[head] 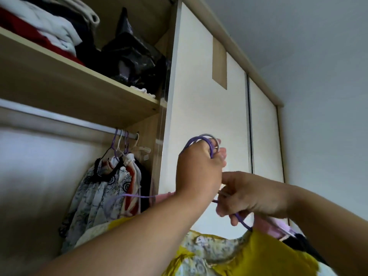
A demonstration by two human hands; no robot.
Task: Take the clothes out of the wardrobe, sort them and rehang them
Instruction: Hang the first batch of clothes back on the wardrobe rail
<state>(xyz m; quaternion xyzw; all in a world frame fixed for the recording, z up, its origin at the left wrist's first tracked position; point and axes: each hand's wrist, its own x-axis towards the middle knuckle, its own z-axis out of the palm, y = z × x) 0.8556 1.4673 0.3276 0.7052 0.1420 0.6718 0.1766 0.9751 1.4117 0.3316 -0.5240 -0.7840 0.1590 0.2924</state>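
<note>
**Pulling a whole bunch of hangers out in one go**

Closest to us is the bundle we're carrying. A yellow patterned garment (256,253) droops at the bottom, with a pink piece (266,222) and something dark (298,242) tucked behind it on the right. It all seems to be on hangers, so we reckon we're moving it as one stack to save trips.

Our left hand (199,166) has its fingers curled tight around the bunched hanger hooks (201,139), purple ones plus a pale one. It holds them up high, probably so the clothes hang free instead of dragging. Our right hand (245,198) sits just below it, fingers wrapped round a purple hanger wire (244,222). It looks like that grip steadies the hangers so they don't fan out or swing.

Further in, the rail (69,120) isn't cleared yet. A few hung clothes (103,182), a black-and-white patterned one in front, are bunched at its right end beside the wardrobe's side panel. We'd say we're partway through the taking-out bit, with no sorting started.

Above the rail, the shelf (79,80) carries folded clothes (49,30) and a black plastic bag (129,54). Off to the right is the pale sliding door (199,96), pushed aside so this section is open.
</note>
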